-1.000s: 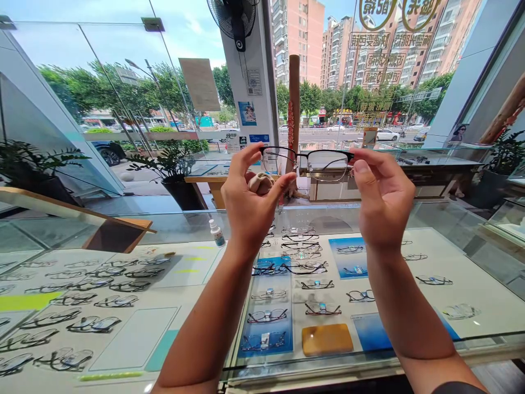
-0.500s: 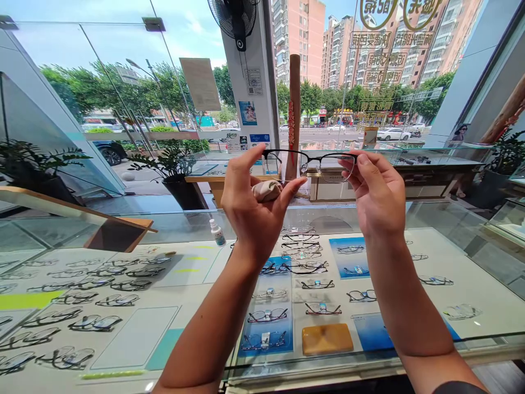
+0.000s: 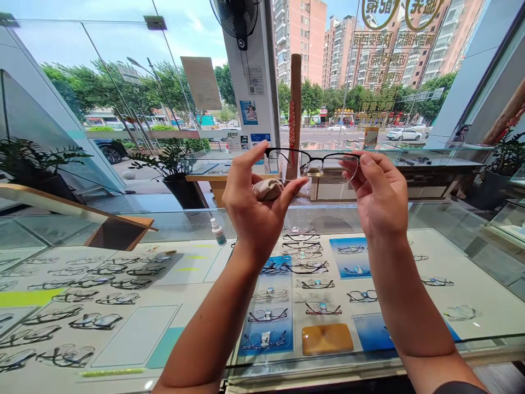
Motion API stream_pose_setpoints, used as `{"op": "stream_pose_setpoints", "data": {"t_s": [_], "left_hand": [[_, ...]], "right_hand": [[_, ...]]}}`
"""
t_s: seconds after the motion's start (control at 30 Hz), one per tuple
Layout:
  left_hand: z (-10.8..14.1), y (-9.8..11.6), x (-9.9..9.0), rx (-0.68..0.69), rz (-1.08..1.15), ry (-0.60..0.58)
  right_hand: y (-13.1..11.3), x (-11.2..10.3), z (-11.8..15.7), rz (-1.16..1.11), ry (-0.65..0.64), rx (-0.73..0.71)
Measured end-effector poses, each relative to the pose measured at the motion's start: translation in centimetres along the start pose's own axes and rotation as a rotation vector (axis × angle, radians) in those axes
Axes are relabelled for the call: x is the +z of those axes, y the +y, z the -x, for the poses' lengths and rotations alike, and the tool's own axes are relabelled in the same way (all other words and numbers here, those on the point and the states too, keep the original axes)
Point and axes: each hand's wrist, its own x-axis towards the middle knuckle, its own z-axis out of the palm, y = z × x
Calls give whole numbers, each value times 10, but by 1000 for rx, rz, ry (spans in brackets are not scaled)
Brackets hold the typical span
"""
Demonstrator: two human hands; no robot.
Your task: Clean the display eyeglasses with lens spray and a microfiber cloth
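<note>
A pair of eyeglasses (image 3: 333, 156) with a black upper rim and clear lenses is held up level in front of me, above the glass counter. My right hand (image 3: 383, 189) pinches its right corner between thumb and fingers. The index fingertip of my left hand (image 3: 254, 202) touches the left corner, while the thumb stretches out below the lenses. A bunched beige cloth (image 3: 268, 189) is tucked into my left hand's curled fingers. The folded-back temples are mostly hidden by the hands.
Beneath the glass counter (image 3: 205, 328) lie rows of eyeglasses (image 3: 96, 321) and an amber-coloured case (image 3: 327, 339). A small white spray bottle (image 3: 218, 232) stands behind my left forearm. A wooden-edged panel (image 3: 118, 232) juts in at left. Potted plants (image 3: 180, 186) and windows are beyond.
The whole view has shifted very slightly; both hands and the eyeglasses sit a little further right in the picture. The hold on the eyeglasses and cloth looks the same.
</note>
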Motion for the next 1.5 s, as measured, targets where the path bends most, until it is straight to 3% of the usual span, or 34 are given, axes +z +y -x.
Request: {"op": "stream_pose_setpoints", "data": {"t_s": [0.23,0.53,0.73,1.1,1.5], "left_hand": [[-1,2,-2,-17,7,-9],[-2,1,-1,-41,35,-28],[-2,2,0,-89,84,-52],[-1,1,1,-150,237,-41],[-7,14,1,-432,534,-125]], "right_hand": [[5,-2,-2,65,-52,-23],[-7,6,6,-103,-4,5],[-4,2,4,-20,-53,-23],[-10,7,10,-183,5,71],[-5,3,8,-99,-24,24]]}}
